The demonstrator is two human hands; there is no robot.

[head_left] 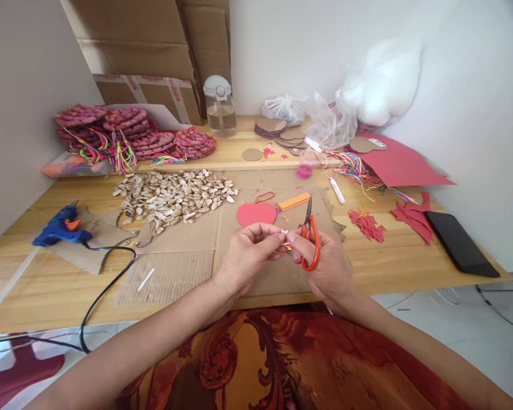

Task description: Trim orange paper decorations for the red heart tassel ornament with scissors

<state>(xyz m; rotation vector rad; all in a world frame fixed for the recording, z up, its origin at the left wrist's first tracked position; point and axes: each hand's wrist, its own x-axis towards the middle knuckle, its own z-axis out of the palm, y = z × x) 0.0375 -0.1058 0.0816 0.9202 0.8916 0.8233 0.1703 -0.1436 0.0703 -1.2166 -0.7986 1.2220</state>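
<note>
My left hand (248,253) is closed in a pinch, its fingertips meeting those of my right hand (331,267) above the cardboard. Coloured threads (288,246) and a tiny white bit (284,232) show between the fingertips; the rest is hidden by the fingers. Orange-handled scissors (316,250) are held in my right hand, blades pointing up and away. Just beyond the hands lie a red rounded paper piece (257,214), a red loop of cord (265,196) and a folded orange paper strip (294,201).
A cardboard sheet (171,267) covers the table's middle. On the left are a blue glue gun (64,225) with its cable and a heap of dried shell-like pieces (175,196). At right lie red paper scraps (370,228) and a phone (459,242). A water bottle (221,114) stands behind.
</note>
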